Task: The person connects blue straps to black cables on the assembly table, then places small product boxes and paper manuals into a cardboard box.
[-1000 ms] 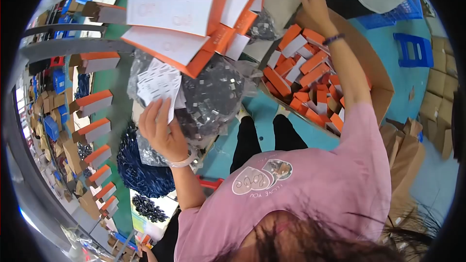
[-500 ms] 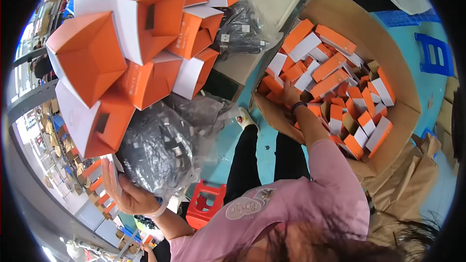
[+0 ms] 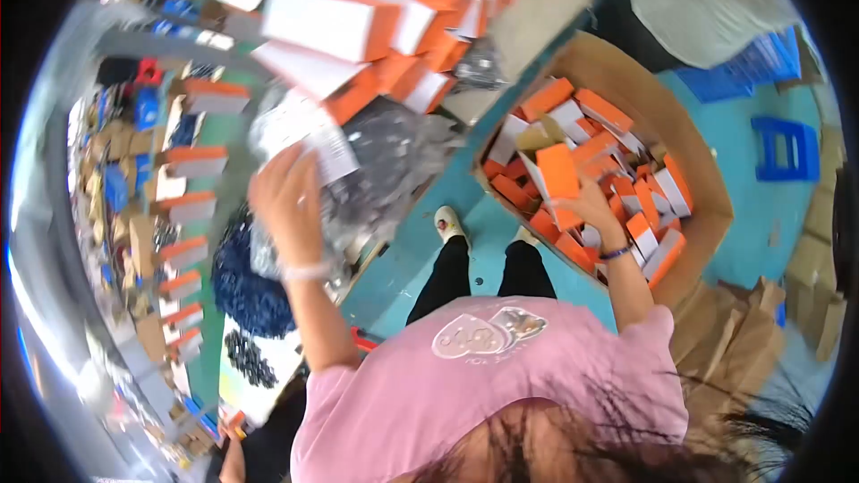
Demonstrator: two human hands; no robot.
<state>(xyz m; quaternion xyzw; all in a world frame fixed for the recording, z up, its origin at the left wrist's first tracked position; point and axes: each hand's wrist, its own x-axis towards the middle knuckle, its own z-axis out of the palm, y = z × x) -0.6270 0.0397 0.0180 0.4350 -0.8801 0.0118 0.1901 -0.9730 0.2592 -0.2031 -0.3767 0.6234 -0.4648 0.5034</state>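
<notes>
An orange-and-white box (image 3: 558, 170) with an open brown end is held in my right hand (image 3: 583, 207), just above the other boxes in the large carton (image 3: 689, 139). Motion smears my left hand (image 3: 288, 192), which is at the lower left edge of the white printed papers (image 3: 327, 148); whether its fingers grip a sheet is unclear. These papers lie on clear plastic bags of dark items (image 3: 389, 139). Above them, a pile of open orange-and-white boxes (image 3: 327, 25) rests on the table.
More orange-and-white boxes (image 3: 192, 161) stand in a row along the green surface at the left, near a dark blue bundle (image 3: 246, 282). A blue stool (image 3: 786, 148) and flattened brown cardboard (image 3: 716, 331) are at the right. Another person's hand (image 3: 233, 427) shows at the lower left.
My right hand has lifted a box from among those in the carton. The view has swung back from close over the box pile, and my left hand is now over the papers.
</notes>
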